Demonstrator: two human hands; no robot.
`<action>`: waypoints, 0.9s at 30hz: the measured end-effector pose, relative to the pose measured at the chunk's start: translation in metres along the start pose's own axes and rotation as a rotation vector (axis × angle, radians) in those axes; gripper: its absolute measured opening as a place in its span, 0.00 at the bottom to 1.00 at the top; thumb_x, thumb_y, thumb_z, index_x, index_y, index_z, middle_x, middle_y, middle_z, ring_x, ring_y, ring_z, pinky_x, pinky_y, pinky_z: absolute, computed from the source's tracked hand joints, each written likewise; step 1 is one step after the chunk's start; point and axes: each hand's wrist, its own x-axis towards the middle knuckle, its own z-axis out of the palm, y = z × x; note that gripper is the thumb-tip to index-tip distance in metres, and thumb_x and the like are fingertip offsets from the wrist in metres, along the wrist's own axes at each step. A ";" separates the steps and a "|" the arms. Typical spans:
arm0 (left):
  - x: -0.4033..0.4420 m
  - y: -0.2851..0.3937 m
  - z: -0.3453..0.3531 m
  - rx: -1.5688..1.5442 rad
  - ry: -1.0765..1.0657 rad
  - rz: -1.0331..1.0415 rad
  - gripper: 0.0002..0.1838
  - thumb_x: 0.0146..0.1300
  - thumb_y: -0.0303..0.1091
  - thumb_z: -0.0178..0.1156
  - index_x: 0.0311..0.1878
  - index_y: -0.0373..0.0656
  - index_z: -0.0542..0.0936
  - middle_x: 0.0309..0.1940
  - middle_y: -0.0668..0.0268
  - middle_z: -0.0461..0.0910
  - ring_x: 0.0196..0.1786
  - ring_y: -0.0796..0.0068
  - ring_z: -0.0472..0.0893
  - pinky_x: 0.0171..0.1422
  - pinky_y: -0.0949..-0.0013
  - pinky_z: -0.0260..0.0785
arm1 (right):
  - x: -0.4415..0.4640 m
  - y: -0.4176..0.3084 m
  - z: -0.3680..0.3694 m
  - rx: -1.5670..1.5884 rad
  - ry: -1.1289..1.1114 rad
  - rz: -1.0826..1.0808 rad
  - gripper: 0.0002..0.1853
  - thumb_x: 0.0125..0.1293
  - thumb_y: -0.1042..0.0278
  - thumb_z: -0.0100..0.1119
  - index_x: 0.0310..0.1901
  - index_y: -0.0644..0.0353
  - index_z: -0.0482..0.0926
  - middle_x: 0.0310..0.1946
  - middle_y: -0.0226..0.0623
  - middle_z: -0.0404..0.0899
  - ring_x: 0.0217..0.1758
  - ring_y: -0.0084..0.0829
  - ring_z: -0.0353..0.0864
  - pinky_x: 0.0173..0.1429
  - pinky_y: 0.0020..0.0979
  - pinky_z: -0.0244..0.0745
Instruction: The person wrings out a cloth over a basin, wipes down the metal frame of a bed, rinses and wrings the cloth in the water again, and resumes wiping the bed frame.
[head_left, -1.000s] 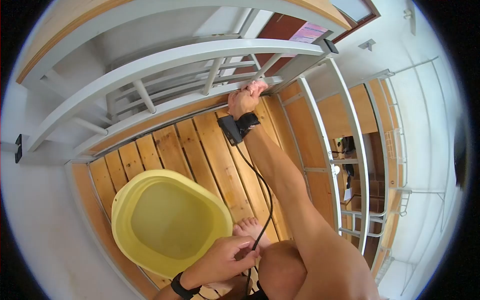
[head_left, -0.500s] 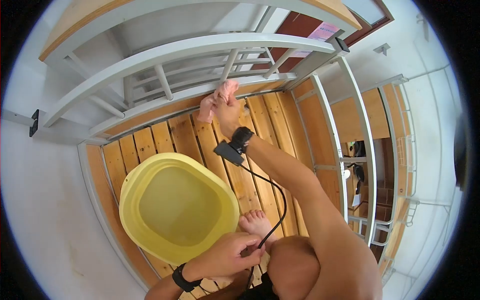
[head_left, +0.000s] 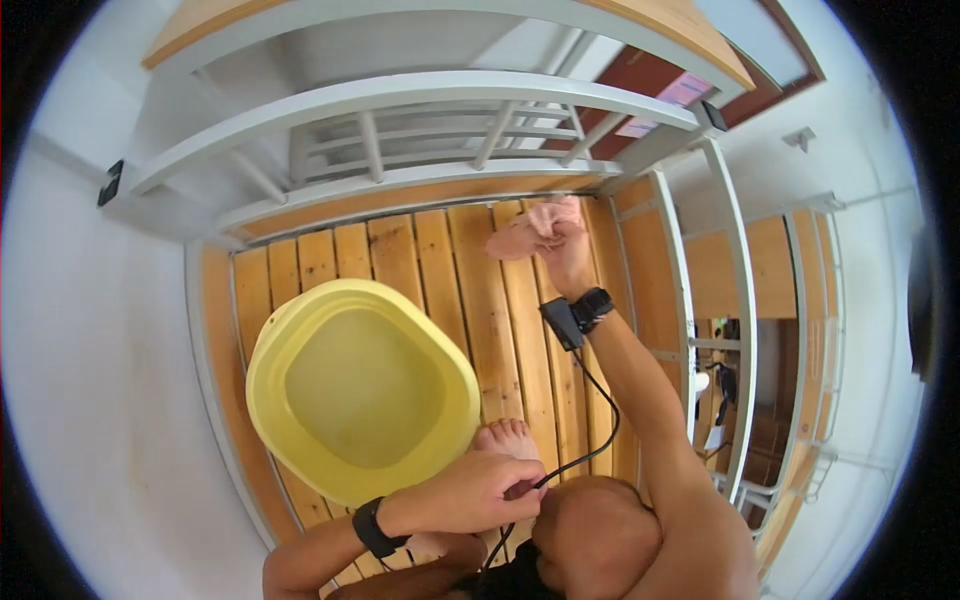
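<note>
Out ahead at the far right of the wooden slats (head_left: pixel 492 335), my right hand (head_left: pixel 570 258) is closed around a crumpled pink cloth (head_left: pixel 514 241). The cloth spreads out to the left of the fingers, close to the slats. Low in the view, by my knee and bare foot (head_left: pixel 506 438), my left hand (head_left: pixel 462 493) pinches a thin black cable (head_left: pixel 616 420). That cable runs up to a black device (head_left: pixel 562 324) at my right wrist. A yellow plastic basin (head_left: pixel 266 405) with cloudy liquid in it rests on the slats to the left.
A grey metal rail (head_left: pixel 420 88) with short posts runs along the far side of the bunk. Another upright rail (head_left: pixel 735 260) stands on the right. A white wall (head_left: pixel 100 330) is close on the left. Beyond the right rail are wooden furniture panels (head_left: pixel 745 275).
My right hand has moved the cloth rightward and down, from the rail's base onto or just above the slats. The view has shifted slightly. My left hand stays on the cable.
</note>
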 end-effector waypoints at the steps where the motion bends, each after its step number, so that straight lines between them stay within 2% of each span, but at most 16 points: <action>1: -0.002 0.000 0.002 -0.004 0.031 -0.010 0.11 0.66 0.38 0.60 0.37 0.38 0.79 0.24 0.53 0.75 0.26 0.58 0.75 0.35 0.60 0.69 | 0.006 0.005 -0.003 0.074 -0.168 0.019 0.22 0.64 0.78 0.42 0.60 0.52 0.66 0.41 0.38 0.78 0.40 0.33 0.81 0.37 0.33 0.77; 2: -0.002 0.000 0.002 0.024 0.006 -0.016 0.12 0.66 0.38 0.60 0.36 0.38 0.79 0.24 0.53 0.75 0.26 0.58 0.76 0.35 0.60 0.70 | -0.025 -0.016 0.075 -0.025 0.105 0.010 0.23 0.60 0.81 0.43 0.58 0.53 0.67 0.43 0.36 0.77 0.43 0.32 0.80 0.40 0.32 0.77; 7: -0.010 0.003 0.005 0.046 0.043 0.026 0.13 0.65 0.39 0.60 0.36 0.38 0.79 0.24 0.54 0.78 0.28 0.57 0.79 0.37 0.58 0.72 | -0.029 0.000 0.132 -0.190 -0.039 -0.149 0.23 0.58 0.85 0.48 0.57 0.56 0.70 0.48 0.32 0.77 0.49 0.28 0.80 0.51 0.26 0.75; 9: -0.017 0.002 0.006 0.087 -0.005 0.054 0.13 0.65 0.40 0.60 0.35 0.37 0.78 0.24 0.55 0.79 0.29 0.57 0.79 0.38 0.58 0.72 | -0.020 0.013 0.150 -0.540 -0.210 -0.548 0.23 0.58 0.85 0.53 0.56 0.58 0.72 0.52 0.32 0.75 0.52 0.26 0.77 0.51 0.26 0.75; 10: -0.021 0.001 0.005 0.089 0.048 0.048 0.13 0.65 0.40 0.60 0.35 0.37 0.78 0.24 0.55 0.79 0.29 0.57 0.79 0.38 0.58 0.72 | -0.031 0.011 0.182 -0.507 -0.187 -0.582 0.21 0.57 0.84 0.60 0.53 0.60 0.75 0.50 0.35 0.75 0.53 0.29 0.76 0.50 0.26 0.74; 11: -0.024 0.001 0.006 0.086 0.013 0.047 0.14 0.65 0.40 0.60 0.35 0.36 0.78 0.24 0.55 0.79 0.29 0.57 0.79 0.38 0.58 0.72 | -0.032 0.016 0.199 -0.497 -0.237 -0.562 0.21 0.57 0.84 0.60 0.53 0.60 0.75 0.50 0.35 0.75 0.53 0.29 0.76 0.50 0.26 0.74; 13: -0.031 0.000 0.006 0.078 0.014 0.042 0.14 0.64 0.40 0.60 0.35 0.36 0.78 0.24 0.55 0.79 0.29 0.57 0.79 0.38 0.57 0.72 | -0.034 0.024 0.228 -0.979 -0.204 -1.001 0.17 0.58 0.81 0.64 0.50 0.63 0.78 0.52 0.42 0.76 0.55 0.36 0.77 0.52 0.30 0.75; 14: -0.032 -0.003 0.009 0.048 0.001 0.047 0.15 0.65 0.41 0.60 0.35 0.36 0.78 0.25 0.55 0.80 0.28 0.57 0.79 0.37 0.57 0.72 | -0.042 0.023 0.244 -1.124 -0.312 -1.172 0.16 0.55 0.80 0.67 0.46 0.62 0.81 0.52 0.48 0.75 0.56 0.45 0.76 0.54 0.35 0.75; 15: -0.034 -0.005 0.009 0.016 -0.017 0.054 0.15 0.65 0.41 0.60 0.35 0.36 0.78 0.25 0.55 0.80 0.28 0.57 0.79 0.37 0.57 0.71 | -0.037 0.027 0.257 -1.114 -0.348 -1.168 0.16 0.55 0.80 0.67 0.46 0.62 0.81 0.52 0.48 0.75 0.56 0.45 0.76 0.54 0.35 0.75; 17: -0.039 -0.010 0.011 0.010 0.066 0.066 0.15 0.65 0.42 0.60 0.35 0.36 0.79 0.25 0.55 0.79 0.28 0.57 0.78 0.37 0.57 0.70 | -0.018 0.034 0.285 -1.241 -0.840 -1.434 0.19 0.50 0.81 0.69 0.46 0.58 0.82 0.51 0.48 0.74 0.55 0.50 0.75 0.56 0.41 0.74; 18: -0.041 -0.014 0.013 0.009 0.116 0.078 0.15 0.65 0.42 0.60 0.35 0.37 0.79 0.24 0.56 0.79 0.28 0.57 0.77 0.37 0.56 0.69 | -0.016 0.040 0.304 -1.192 -0.937 -1.338 0.22 0.47 0.81 0.68 0.47 0.56 0.82 0.51 0.48 0.74 0.55 0.53 0.75 0.58 0.47 0.73; 19: -0.042 -0.020 0.016 0.004 0.140 0.086 0.15 0.65 0.42 0.60 0.35 0.37 0.79 0.24 0.56 0.79 0.28 0.57 0.77 0.37 0.56 0.69 | -0.011 0.046 0.321 -1.185 -0.967 -1.339 0.22 0.47 0.81 0.68 0.47 0.56 0.82 0.51 0.48 0.74 0.55 0.53 0.75 0.58 0.47 0.73; 21: -0.042 -0.031 0.021 0.028 0.240 0.070 0.16 0.66 0.43 0.60 0.34 0.37 0.78 0.24 0.55 0.78 0.30 0.55 0.76 0.38 0.55 0.67 | 0.001 0.062 0.354 -1.349 -1.028 -1.352 0.22 0.48 0.82 0.65 0.48 0.57 0.80 0.53 0.48 0.74 0.57 0.53 0.75 0.58 0.48 0.73; 22: -0.044 -0.033 0.018 0.024 0.258 0.080 0.16 0.66 0.43 0.60 0.34 0.37 0.78 0.24 0.55 0.78 0.30 0.55 0.76 0.38 0.55 0.67 | 0.011 0.074 0.368 -1.363 -1.002 -1.296 0.22 0.51 0.82 0.62 0.50 0.58 0.79 0.52 0.48 0.75 0.57 0.53 0.75 0.56 0.49 0.75; 26: -0.056 -0.034 0.002 -0.082 0.392 0.080 0.16 0.65 0.43 0.61 0.33 0.37 0.77 0.24 0.54 0.78 0.31 0.52 0.77 0.38 0.54 0.67 | 0.038 0.135 0.422 -1.303 -1.017 -1.257 0.20 0.53 0.81 0.61 0.49 0.59 0.76 0.52 0.49 0.75 0.56 0.54 0.76 0.56 0.48 0.76; 27: -0.061 -0.034 -0.004 -0.114 0.417 0.071 0.16 0.65 0.43 0.61 0.32 0.37 0.77 0.25 0.54 0.79 0.31 0.52 0.77 0.38 0.54 0.67 | 0.041 0.154 0.433 -1.374 -1.006 -1.150 0.20 0.54 0.81 0.61 0.50 0.60 0.75 0.53 0.51 0.75 0.56 0.56 0.76 0.56 0.48 0.77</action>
